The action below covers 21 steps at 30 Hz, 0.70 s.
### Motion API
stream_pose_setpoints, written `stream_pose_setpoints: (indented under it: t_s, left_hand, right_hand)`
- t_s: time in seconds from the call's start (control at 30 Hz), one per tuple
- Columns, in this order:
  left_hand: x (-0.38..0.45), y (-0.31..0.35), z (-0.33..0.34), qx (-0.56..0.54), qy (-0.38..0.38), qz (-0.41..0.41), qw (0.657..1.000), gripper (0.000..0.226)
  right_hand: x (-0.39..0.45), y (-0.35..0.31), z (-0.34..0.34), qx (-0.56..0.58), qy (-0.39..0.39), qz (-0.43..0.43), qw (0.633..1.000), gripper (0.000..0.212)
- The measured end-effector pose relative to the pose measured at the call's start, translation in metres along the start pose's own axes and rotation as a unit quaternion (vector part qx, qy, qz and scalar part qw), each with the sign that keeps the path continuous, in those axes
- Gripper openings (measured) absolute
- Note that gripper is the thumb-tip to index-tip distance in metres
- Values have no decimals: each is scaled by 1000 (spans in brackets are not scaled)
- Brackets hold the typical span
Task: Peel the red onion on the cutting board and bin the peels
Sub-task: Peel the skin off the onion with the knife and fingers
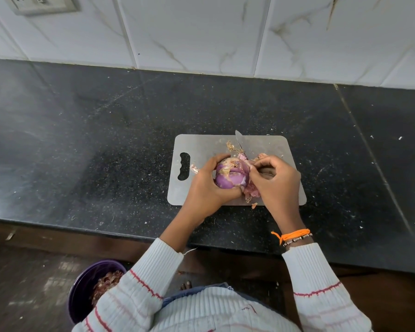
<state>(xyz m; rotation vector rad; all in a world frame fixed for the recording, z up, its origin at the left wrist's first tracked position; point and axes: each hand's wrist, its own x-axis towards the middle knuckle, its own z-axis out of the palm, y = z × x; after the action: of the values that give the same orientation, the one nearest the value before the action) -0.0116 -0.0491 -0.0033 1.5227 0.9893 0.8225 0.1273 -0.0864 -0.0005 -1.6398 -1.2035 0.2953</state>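
Note:
A red onion [230, 176], purple and partly stripped, is held just above the grey cutting board [268, 144]. My left hand [205, 188] grips it from the left, fingers curled over the top and thumb beneath. My right hand [276, 180] pinches a strip of skin at the onion's right side. Loose pinkish peels [250, 191] hang and lie under that hand. A knife blade [241, 142] rests on the board behind the onion, its handle hidden by my right hand.
The board lies on a black speckled counter [106, 152] backed by white tiles. A purple bin [82, 291] holding onion peels stands on the floor at lower left, partly behind my left sleeve. Root scraps [231, 146] lie on the board.

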Motion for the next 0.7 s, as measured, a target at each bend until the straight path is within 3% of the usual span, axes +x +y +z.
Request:
stream_pose_setpoints:
  t_s: [0.13, 0.33, 0.6, 0.7]
  left_hand:
    - [1, -1, 0, -24, -3, -4, 1000, 65]
    - [-1, 1, -2, -67, -30, -2, 997, 64]
    - [3, -2, -1, -126, -20, -38, 991, 59]
    - [4, -3, 0, -135, -14, -40, 990, 56]
  right_hand:
    - [-1, -1, -1, 51, 11, 55, 997, 2]
    - [1, -5, 2, 122, -53, 118, 984, 15]
    - [2, -6, 4, 119, -79, 111, 984, 5]
    - [3, -1, 5, 83, -50, 94, 991, 3]
